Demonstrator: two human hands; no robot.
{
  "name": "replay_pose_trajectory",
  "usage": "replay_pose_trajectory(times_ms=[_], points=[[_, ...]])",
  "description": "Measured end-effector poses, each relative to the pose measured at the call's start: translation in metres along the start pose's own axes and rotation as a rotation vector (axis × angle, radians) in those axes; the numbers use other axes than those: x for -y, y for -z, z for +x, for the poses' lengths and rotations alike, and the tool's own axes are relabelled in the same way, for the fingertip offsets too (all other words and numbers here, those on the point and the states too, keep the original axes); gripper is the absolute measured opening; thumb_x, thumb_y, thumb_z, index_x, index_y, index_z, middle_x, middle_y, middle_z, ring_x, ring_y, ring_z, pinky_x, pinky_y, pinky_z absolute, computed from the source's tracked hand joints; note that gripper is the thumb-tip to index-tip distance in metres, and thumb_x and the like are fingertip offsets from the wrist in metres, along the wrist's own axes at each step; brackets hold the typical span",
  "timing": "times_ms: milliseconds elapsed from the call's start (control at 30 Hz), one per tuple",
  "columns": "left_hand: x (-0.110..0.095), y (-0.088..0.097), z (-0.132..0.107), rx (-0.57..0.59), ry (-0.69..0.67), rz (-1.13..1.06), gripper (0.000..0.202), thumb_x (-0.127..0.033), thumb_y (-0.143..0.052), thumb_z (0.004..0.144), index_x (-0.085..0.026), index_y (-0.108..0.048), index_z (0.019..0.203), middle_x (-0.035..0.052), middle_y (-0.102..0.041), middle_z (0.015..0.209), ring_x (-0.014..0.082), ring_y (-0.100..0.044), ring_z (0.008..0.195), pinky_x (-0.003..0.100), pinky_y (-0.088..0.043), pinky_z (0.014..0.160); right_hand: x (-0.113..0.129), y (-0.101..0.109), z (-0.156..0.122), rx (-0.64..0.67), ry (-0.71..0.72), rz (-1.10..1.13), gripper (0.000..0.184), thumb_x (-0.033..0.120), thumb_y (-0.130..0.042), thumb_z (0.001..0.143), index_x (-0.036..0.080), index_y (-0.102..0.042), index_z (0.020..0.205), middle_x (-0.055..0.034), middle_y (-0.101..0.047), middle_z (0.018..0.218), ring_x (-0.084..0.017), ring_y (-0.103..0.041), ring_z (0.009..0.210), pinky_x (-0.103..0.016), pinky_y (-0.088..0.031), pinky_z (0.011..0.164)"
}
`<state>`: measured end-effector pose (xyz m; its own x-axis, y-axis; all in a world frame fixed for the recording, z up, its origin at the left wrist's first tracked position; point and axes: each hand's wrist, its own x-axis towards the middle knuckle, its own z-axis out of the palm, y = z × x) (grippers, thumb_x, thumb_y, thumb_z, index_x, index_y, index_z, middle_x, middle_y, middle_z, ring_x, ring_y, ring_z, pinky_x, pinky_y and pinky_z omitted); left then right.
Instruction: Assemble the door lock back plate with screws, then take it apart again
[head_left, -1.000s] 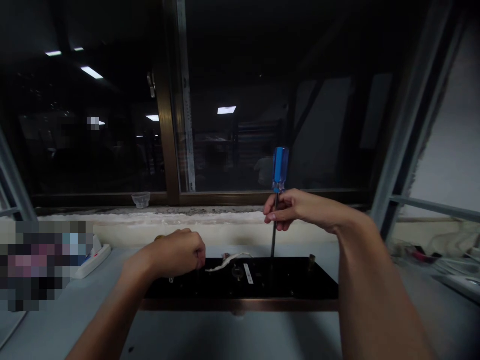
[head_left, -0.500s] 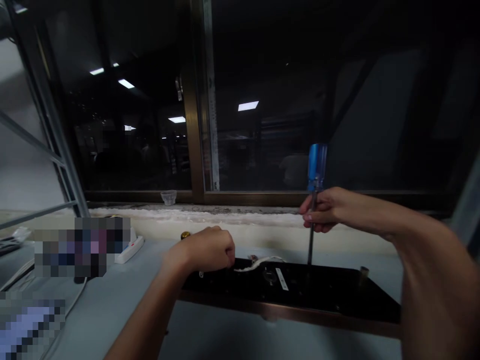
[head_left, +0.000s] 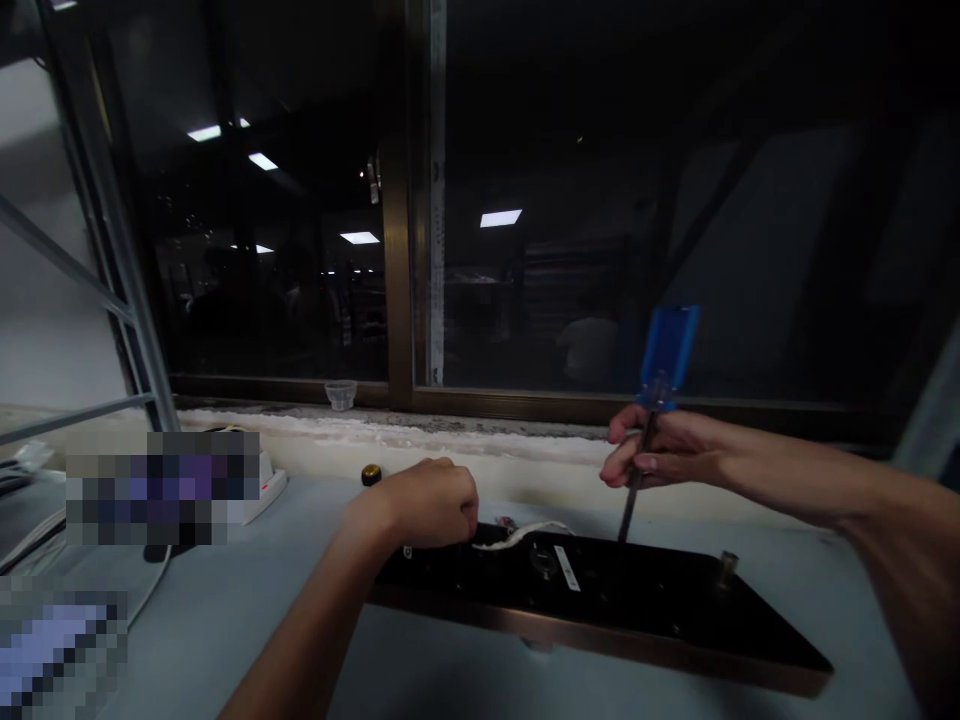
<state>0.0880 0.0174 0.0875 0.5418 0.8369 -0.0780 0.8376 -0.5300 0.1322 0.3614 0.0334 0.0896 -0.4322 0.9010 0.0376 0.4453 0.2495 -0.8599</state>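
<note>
A screwdriver [head_left: 670,350] with a clear blue handle tilts to the right in my right hand [head_left: 671,450]. My fingers pinch it by the metal shaft, below the handle. The shaft runs down to the back edge of a long black panel [head_left: 637,615] with a copper-coloured rim; I cannot tell if the tip touches it. My left hand [head_left: 431,508] is closed over the panel's left part, and whatever its fingers hold is hidden. Beside it a white cable [head_left: 521,535] lies across the panel. Further right are a white label [head_left: 567,568] and a short metal post [head_left: 726,570].
A dark knob with a gold top [head_left: 371,474] stands behind my left hand. On the window ledge sits a clear plastic cup [head_left: 341,395]. To the left are a white power strip [head_left: 266,500], loose cables [head_left: 45,530] and a metal rack [head_left: 142,340]. Blurred-out items lie there too.
The screwdriver has gone from nearly upright to leaning right, and my right hand has shifted slightly right and down. My left hand stays closed at the panel. The view has moved a little.
</note>
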Motion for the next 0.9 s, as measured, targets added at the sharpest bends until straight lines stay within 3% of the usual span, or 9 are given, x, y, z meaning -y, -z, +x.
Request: replay_pose_trajectory(times_ms=[167,367,500,700,800,900], points=[[0.003,-0.003,0.002,-0.006,-0.001,-0.024,0.028,-0.013,-0.043,0.062,-0.019,-0.068,0.072,0.0043,-0.066,0.078,0.0158,-0.059,0.068,0.022,-0.041,0.055,-0.003,0.002,-0.013,-0.051,0.022,0.004,0.042,0.044,-0.061,0.073,0.02,-0.043,0.102,-0.0091,-0.062,0.099,-0.022,-0.056,0.096,-0.033,-0.045,0.085],[0.005,-0.005,0.002,0.0,-0.017,-0.049,0.026,-0.013,-0.043,0.061,-0.019,-0.066,0.07,0.0015,-0.066,0.072,0.0152,-0.058,0.068,0.021,-0.042,0.057,-0.007,0.0,0.004,-0.221,0.024,-0.057,0.038,0.047,-0.07,0.061,0.016,-0.05,0.073,-0.0059,-0.063,0.073,-0.02,-0.062,0.073,-0.031,-0.052,0.066],[0.001,-0.003,0.001,-0.015,-0.015,-0.05,0.027,-0.011,-0.042,0.061,-0.019,-0.066,0.067,0.0009,-0.066,0.071,0.0145,-0.058,0.069,0.021,-0.042,0.059,-0.013,0.0,0.013,-0.258,0.045,-0.08,0.039,0.046,-0.072,0.058,0.015,-0.049,0.067,-0.0034,-0.061,0.061,-0.017,-0.061,0.059,-0.028,-0.051,0.056],[0.001,-0.001,0.001,-0.008,0.009,-0.063,0.027,-0.011,-0.042,0.06,-0.019,-0.066,0.067,0.0014,-0.066,0.073,0.0148,-0.058,0.07,0.021,-0.042,0.059,-0.009,0.0,0.006,-0.207,0.079,-0.051,0.043,0.045,-0.065,0.065,0.015,-0.045,0.089,-0.0057,-0.063,0.074,-0.02,-0.062,0.07,-0.032,-0.052,0.064],[0.004,-0.003,0.002,-0.015,-0.001,-0.066,0.026,-0.013,-0.042,0.061,-0.019,-0.066,0.068,0.0011,-0.066,0.074,0.0147,-0.058,0.069,0.021,-0.042,0.059,-0.001,0.001,-0.006,-0.089,0.061,-0.002,0.053,0.044,-0.062,0.07,0.014,-0.039,0.106,-0.0103,-0.063,0.09,-0.022,-0.061,0.085,-0.036,-0.048,0.079],[0.005,-0.004,0.002,-0.01,0.005,-0.057,0.026,-0.014,-0.042,0.061,-0.019,-0.066,0.069,0.0009,-0.066,0.074,0.015,-0.058,0.069,0.021,-0.042,0.059,0.005,0.003,-0.018,0.027,0.044,0.037,0.05,0.041,-0.057,0.077,0.015,-0.034,0.114,-0.0112,-0.06,0.102,-0.022,-0.055,0.099,-0.036,-0.041,0.091]])
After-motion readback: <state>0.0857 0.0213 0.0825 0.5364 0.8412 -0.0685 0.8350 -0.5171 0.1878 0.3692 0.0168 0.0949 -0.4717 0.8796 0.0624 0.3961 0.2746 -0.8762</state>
